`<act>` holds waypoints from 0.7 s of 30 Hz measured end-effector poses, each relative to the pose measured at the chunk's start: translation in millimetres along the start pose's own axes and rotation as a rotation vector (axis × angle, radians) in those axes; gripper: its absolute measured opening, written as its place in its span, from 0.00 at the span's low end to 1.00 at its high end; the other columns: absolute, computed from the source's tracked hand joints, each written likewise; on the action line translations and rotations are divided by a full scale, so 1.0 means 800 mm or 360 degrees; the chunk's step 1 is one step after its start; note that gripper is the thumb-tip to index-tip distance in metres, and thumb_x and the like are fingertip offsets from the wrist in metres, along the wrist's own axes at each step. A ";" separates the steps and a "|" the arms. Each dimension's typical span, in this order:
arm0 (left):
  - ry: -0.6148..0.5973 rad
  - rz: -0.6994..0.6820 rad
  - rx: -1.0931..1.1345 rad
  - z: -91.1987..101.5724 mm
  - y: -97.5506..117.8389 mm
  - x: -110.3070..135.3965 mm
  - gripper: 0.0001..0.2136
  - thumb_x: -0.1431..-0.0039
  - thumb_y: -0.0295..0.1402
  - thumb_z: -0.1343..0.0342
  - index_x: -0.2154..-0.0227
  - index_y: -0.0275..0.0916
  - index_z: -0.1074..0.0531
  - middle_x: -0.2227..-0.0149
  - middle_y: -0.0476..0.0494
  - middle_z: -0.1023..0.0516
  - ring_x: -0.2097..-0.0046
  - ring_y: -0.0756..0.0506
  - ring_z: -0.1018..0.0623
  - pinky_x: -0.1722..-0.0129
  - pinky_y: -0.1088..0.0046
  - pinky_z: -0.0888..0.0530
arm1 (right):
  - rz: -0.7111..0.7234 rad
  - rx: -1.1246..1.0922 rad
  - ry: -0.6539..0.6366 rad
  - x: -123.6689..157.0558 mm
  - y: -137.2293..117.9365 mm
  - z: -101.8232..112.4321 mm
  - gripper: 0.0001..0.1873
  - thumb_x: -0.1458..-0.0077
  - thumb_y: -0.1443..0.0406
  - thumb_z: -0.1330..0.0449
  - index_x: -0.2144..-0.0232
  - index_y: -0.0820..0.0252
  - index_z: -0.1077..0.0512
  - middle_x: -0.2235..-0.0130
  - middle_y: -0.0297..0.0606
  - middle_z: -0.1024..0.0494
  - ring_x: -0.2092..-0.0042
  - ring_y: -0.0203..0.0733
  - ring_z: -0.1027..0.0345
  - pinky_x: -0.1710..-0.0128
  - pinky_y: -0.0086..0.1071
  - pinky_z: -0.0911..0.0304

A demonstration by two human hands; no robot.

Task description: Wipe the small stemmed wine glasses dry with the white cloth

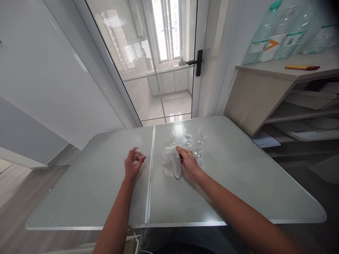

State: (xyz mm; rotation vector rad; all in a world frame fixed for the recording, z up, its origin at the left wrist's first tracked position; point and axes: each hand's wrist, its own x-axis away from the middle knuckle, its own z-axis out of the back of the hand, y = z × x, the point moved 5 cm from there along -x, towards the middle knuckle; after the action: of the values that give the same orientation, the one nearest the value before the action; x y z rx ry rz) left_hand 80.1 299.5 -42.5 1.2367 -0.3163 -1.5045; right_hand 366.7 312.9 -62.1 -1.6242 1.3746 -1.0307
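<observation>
My left hand (133, 163) is curled around a small clear glass (138, 155) that stands on the grey table (106, 183), just left of the table's centre seam. My right hand (188, 161) grips a white cloth (171, 161) that hangs down onto the tabletop right of the seam. Behind the cloth stand three small stemmed glasses in a row (188, 136). A further stemmed glass (198, 153) stands just right of my right hand.
A glass door with a black handle (199, 62) stands beyond the table's far edge. To the right is a wooden shelf unit (278, 91) with plastic water bottles (280, 35) on top. A white wall runs along the left.
</observation>
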 end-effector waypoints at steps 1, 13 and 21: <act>-0.0146 -0.0019 0.0034 -0.013 0.005 0.005 0.25 0.43 0.44 0.35 0.46 0.40 0.30 0.65 0.49 0.22 0.74 0.52 0.27 0.70 0.75 0.25 | 0.0124 0.0101 0.0052 0.002 -0.007 0.001 0.27 0.42 0.44 0.38 0.77 0.59 0.34 0.76 0.32 0.36 0.72 0.36 0.44 0.73 0.29 0.46; -0.0385 -0.0340 -0.0076 -0.061 0.046 0.030 0.26 0.44 0.44 0.32 0.44 0.41 0.24 0.69 0.49 0.21 0.78 0.54 0.34 0.72 0.75 0.28 | 0.0766 0.0683 -0.0760 0.035 -0.036 -0.036 0.20 0.35 0.54 0.41 0.49 0.54 0.43 0.54 0.41 0.26 0.57 0.43 0.29 0.52 0.37 0.35; -0.0665 -0.0500 -0.0215 -0.070 0.056 0.038 0.25 0.45 0.47 0.34 0.46 0.43 0.22 0.74 0.49 0.23 0.79 0.53 0.34 0.74 0.76 0.32 | 0.0538 0.0977 -0.1118 0.034 -0.021 -0.036 0.44 0.31 0.49 0.46 0.26 0.58 0.63 0.69 0.29 0.32 0.68 0.39 0.39 0.58 0.35 0.39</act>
State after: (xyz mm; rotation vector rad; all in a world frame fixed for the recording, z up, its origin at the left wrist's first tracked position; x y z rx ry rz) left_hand 155.5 280.5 -47.8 0.8857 -0.2961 -2.0250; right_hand 349.0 287.0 -32.3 -1.0777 0.7160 -0.5158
